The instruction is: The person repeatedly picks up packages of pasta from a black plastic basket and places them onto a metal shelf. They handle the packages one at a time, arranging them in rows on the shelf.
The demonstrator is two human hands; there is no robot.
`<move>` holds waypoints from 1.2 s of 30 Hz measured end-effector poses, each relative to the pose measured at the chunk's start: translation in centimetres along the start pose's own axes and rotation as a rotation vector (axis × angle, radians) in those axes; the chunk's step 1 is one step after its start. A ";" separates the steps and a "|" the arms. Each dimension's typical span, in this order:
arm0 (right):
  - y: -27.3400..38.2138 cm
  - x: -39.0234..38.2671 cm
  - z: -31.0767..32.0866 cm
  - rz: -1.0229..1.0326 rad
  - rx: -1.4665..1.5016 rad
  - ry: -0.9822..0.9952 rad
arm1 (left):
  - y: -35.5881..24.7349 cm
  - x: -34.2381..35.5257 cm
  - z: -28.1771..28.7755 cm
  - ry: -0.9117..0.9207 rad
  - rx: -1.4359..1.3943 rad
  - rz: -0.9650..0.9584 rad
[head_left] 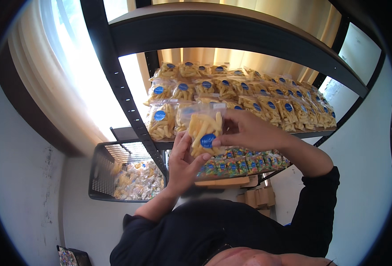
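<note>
Between my two hands is a clear plastic bag of yellow stick-shaped snacks [200,125] with a round blue label low on its front. My left hand [182,155] grips it from the lower left, thumb across the bottom. Fingers of my right hand [244,128] hold its right side, the thumb by the blue label. The bag is held upright in front of the shelf. Right behind it stand rows of similar snack bags [251,104], packed close together on the shelf board. The held bag hides part of the front row.
A dark shelf post [124,84] rises at the left, and a thick upper shelf beam [231,33] crosses above the bags. Colourful bags [242,165] fill a lower shelf. A black mesh crate [99,170] with wrapped packets stands at lower left. Cardboard boxes [260,197] sit below.
</note>
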State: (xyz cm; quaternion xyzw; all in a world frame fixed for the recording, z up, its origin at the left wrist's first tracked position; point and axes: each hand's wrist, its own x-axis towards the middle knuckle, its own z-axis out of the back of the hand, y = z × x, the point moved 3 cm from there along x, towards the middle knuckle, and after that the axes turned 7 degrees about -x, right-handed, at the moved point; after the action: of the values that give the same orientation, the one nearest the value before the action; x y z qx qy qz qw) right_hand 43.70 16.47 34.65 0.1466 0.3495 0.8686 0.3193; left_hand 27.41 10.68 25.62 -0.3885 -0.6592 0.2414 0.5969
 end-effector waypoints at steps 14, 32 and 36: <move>-10.9 10.5 12.9 -0.320 0.020 -0.466 | 0.2 -3.7 0.8 -0.072 0.038 0.057; -9.4 9.9 11.7 -0.047 -0.559 -0.498 | 0.5 -13.0 7.2 -0.477 0.210 0.180; -2.1 4.0 6.5 -0.057 -0.459 -0.311 | 0.3 -14.6 9.5 -0.477 0.254 0.241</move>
State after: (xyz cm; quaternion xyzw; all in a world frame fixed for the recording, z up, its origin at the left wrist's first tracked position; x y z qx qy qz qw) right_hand 44.76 23.60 37.88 0.1921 0.0945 0.8827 0.4184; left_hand 18.02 0.56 15.00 -0.3186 -0.6946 0.4754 0.4359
